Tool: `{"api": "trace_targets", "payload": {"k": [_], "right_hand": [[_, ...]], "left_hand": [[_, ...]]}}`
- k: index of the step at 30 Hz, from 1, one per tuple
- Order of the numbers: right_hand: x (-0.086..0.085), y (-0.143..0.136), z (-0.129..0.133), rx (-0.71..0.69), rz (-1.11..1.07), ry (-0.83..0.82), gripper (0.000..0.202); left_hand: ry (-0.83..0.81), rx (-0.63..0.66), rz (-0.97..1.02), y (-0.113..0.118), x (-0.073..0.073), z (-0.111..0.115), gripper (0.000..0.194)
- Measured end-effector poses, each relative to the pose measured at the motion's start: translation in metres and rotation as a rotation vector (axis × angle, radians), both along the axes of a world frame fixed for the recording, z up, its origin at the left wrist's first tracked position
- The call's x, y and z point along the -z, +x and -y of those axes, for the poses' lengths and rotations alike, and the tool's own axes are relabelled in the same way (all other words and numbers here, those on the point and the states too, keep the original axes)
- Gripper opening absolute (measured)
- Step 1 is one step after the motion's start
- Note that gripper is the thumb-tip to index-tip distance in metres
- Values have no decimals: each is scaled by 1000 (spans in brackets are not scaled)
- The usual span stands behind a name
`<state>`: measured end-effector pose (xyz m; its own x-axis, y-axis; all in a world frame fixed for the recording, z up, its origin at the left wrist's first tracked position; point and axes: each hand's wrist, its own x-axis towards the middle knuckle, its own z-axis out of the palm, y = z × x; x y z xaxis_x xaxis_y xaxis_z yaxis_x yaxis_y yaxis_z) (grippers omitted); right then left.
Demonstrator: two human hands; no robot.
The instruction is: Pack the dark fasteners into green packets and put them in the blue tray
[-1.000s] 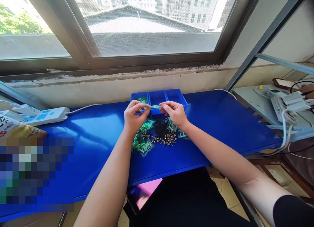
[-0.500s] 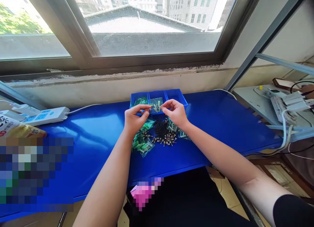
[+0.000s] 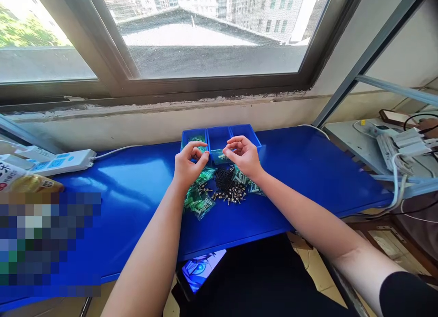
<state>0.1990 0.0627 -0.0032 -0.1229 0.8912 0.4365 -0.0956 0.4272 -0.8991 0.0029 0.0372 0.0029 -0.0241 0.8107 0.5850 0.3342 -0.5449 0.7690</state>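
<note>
A small clear bag (image 3: 219, 156) with pale pieces inside hangs between my two hands, in front of the blue divided bin (image 3: 219, 133). My left hand (image 3: 192, 162) is pinched at the bag's left edge. The fingers of my right hand (image 3: 242, 156) are pinched at its right edge. Below them on the blue table lie a heap of black screws (image 3: 224, 179), a pile of metal fittings (image 3: 232, 193) and several green-tinted bags (image 3: 198, 200). More bags (image 3: 196, 138) fill the bin's left compartment.
On the left of the blue table (image 3: 130, 216) are a power strip (image 3: 66, 162) and a food packet (image 3: 29, 182). A lit phone (image 3: 201, 269) rests below the table's front edge. Metal shelf posts (image 3: 362, 57) and a side table (image 3: 356, 141) stand at the right.
The small bag has tilted and dropped slightly, showing less of its face. Both hands keep nearly the same place, with fingers shifted a little. The phone screen shows a different picture.
</note>
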Motion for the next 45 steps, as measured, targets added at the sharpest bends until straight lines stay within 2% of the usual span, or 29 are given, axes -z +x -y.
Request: {"api": "trace_targets", "payload": {"k": [8,11,15,18,24,34,39,45], "right_hand": [[0,0,6,-40,97,98,35],[0,0,6,-31,75,111,33],[1,1,3,-28,96,44,38],[3,1,2,-28,113,5,34],[4,-2,0,-21,26,-12,33],[0,3,1,18,184,21,26],[-2,5,2,36,199,39,25],[-3,4,4,40,202,26,28]], "left_hand": [[-15,32,-156,3,-1,2,14],[2,17,-149,3,-1,1,15],[3,-12,-123,1,-2,0,17],[-18,-29,-108,0,-2,0,19],[-65,-14,-59,1,-1,0,22],[-62,-28,-77,1,1,-1,20],[-74,-45,-98,2,4,-2,21],[-7,-97,-114,0,2,-2,22]]}}
